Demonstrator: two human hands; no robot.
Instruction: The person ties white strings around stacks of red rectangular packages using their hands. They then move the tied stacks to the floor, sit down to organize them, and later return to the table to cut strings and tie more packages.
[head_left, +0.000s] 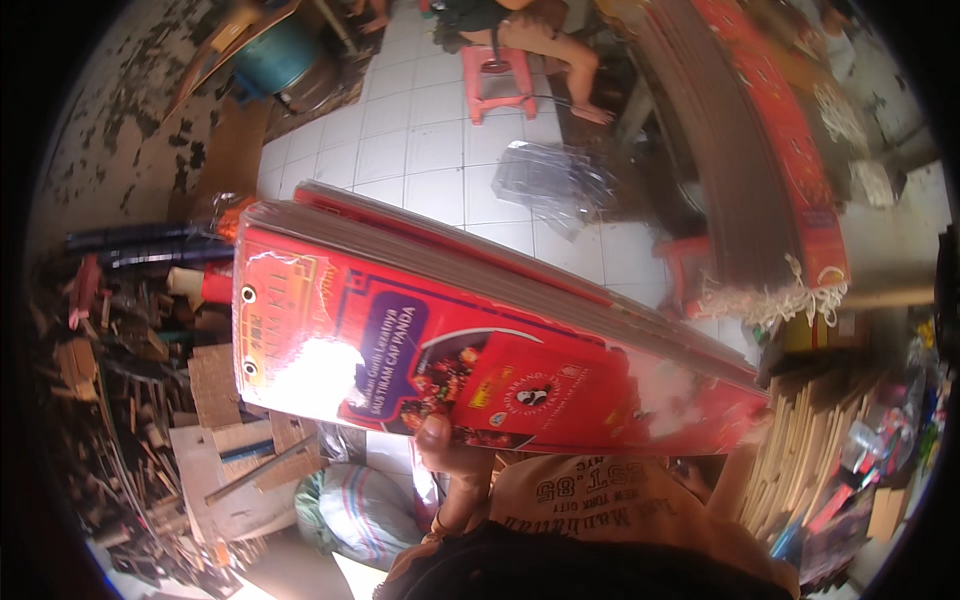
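Observation:
A thick stack of flat, glossy red paper bags (590, 400) stretches across the middle in front of my body, tilted down to the right. Two metal eyelets show at its left end, and strong glare covers part of the printed face. My left hand (452, 455) is closed on the lower edge, its thumb pressed to the front and the other fingers hidden behind. Toward the right end, part of my right forearm (735, 475) shows below the bags; the hand itself is hidden.
Another long stack of red bags (815, 190) with white cords lies at the right. A pink stool (500, 85) with a seated person stands on the tiled floor ahead, near clear plastic sheeting (550, 180). Wood scraps (110, 400) and a white sack (365, 515) lie left; cardboard pieces (800, 450) stand right.

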